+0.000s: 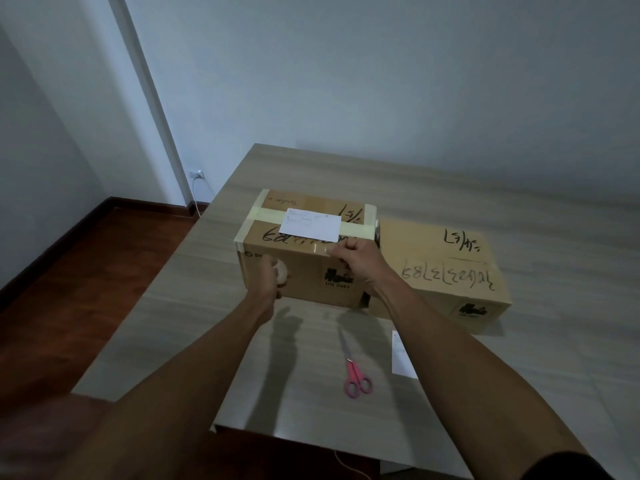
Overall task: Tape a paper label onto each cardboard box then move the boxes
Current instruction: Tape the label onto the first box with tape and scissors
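Observation:
Two cardboard boxes stand side by side on the table. The left box has pale tape across its top and a white paper label lying on it. My left hand holds a roll of clear tape against the box's front face. A strip of tape runs from the roll to my right hand, which pinches its end at the box's top front edge, just below the label. The right box bears black handwriting and no label. A second paper label lies on the table, partly hidden by my right forearm.
Pink-handled scissors lie on the wooden table in front of the boxes. The table's left edge drops to a dark red floor. A white wall stands behind, with a socket and cable at the left.

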Demonstrator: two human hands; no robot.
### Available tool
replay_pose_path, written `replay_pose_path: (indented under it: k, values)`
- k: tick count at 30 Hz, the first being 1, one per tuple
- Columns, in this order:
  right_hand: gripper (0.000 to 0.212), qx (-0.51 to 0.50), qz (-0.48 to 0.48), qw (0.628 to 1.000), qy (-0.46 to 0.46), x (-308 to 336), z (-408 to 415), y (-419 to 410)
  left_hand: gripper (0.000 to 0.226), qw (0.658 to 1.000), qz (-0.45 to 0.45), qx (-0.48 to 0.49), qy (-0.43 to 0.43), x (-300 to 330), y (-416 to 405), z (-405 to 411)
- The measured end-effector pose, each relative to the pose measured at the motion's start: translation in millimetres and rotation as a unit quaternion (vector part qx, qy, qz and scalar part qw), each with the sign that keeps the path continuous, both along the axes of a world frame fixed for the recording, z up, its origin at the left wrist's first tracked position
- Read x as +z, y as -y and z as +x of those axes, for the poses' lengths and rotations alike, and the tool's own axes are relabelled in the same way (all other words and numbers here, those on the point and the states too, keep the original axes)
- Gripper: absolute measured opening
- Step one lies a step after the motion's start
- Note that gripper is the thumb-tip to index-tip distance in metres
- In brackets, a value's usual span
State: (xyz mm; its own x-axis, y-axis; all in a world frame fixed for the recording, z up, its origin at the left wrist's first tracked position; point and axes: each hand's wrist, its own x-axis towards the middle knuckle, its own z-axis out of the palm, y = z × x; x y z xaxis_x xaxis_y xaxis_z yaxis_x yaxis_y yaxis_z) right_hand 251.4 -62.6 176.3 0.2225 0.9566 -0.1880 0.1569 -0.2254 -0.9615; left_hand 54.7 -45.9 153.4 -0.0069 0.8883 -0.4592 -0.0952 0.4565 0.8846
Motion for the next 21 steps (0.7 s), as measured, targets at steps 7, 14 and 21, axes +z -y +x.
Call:
replay_pose_path:
  k: [7,14,21]
  values:
    - [0.019,0.024,0.006,0.999,0.029,8,0,-10,0.073,0.995,0.059,-0.021,0.08,9,-21,13]
    - [0.014,0.018,-0.004,0.999,0.034,10,-7,-33,0.095,0.991,0.116,-0.049,0.055,12,-57,11]
    - [0.013,-0.04,-0.044,0.994,0.088,18,-7,-57,0.096,0.981,0.162,-0.102,-0.014,14,-100,13]
